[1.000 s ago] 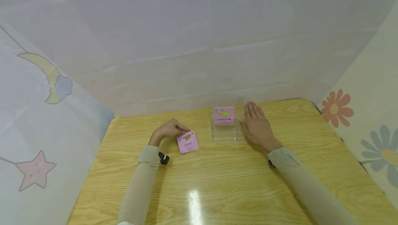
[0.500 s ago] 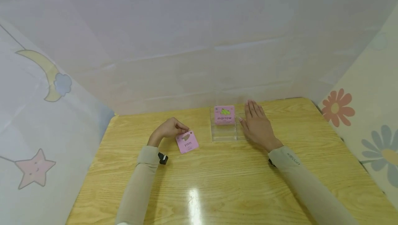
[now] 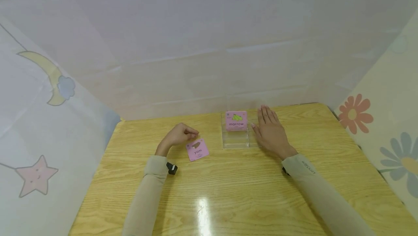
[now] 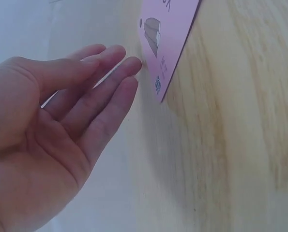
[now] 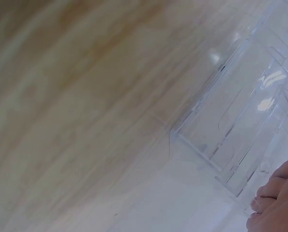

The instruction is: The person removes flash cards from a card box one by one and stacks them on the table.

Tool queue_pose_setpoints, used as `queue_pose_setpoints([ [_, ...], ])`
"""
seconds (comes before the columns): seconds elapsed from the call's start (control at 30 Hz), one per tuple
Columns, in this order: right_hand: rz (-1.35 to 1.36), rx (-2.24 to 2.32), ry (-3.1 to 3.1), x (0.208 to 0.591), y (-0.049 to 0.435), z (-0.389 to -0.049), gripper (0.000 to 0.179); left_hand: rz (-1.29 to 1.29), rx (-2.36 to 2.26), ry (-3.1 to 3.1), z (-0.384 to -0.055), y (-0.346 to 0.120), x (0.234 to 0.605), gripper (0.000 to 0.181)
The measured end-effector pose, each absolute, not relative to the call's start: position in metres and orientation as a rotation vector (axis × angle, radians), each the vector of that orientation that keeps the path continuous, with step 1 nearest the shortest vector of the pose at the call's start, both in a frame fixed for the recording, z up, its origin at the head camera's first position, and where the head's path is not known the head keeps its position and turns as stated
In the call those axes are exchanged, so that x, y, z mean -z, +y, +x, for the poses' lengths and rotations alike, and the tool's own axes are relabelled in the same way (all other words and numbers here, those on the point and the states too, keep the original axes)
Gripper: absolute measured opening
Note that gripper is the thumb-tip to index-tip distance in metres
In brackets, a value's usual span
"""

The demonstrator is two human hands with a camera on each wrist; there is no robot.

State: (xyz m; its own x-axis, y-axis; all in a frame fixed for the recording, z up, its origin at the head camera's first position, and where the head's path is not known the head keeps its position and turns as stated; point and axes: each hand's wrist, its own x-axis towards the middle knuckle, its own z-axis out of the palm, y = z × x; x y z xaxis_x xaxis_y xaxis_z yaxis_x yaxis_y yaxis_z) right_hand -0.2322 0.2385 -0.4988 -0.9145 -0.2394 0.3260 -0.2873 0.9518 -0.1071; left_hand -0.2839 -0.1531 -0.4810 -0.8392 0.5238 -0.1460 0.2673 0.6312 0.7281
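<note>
A pink card [image 3: 197, 150] printed "yam" with a brown root picture lies on the wooden table. Just above its top edge hovers my left hand [image 3: 180, 134], its fingers loosely bent. In the left wrist view, a gap shows between the left hand [image 4: 61, 111] and the card [image 4: 165, 43], and nothing is between thumb and fingers. My right hand [image 3: 271, 132] lies with straight fingers along the right side of a clear divided box [image 3: 236, 145], covering part of it. A pink "marrow" card [image 3: 236, 121] leans upright in the box's back left compartment.
The wooden table [image 3: 209, 185] ends at a pale cloth wall [image 3: 183, 65] close behind the box. Printed cloth sides with a moon, a star and flowers stand left and right. Clear box walls [image 5: 197, 150] show in the right wrist view.
My left fingers have let go of the yam card's top edge and now sit slightly off it; the card lies almost where it was. The right hand keeps its place.
</note>
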Motion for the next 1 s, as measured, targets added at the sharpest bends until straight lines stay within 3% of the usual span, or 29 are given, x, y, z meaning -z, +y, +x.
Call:
queue_pose_setpoints([
  [0.3, 0.368, -0.222, -2.831, 0.499, 0.238, -0.231, 0.073, 0.658, -1.047, 2.542, -0.278, -0.144, 0.473, 0.033],
  [1.0, 0.385, -0.225, -2.817, 0.498, 0.240, -0.233, 0.071, 0.735, -1.012, 2.632, -0.268, -0.123, 0.456, 0.032],
])
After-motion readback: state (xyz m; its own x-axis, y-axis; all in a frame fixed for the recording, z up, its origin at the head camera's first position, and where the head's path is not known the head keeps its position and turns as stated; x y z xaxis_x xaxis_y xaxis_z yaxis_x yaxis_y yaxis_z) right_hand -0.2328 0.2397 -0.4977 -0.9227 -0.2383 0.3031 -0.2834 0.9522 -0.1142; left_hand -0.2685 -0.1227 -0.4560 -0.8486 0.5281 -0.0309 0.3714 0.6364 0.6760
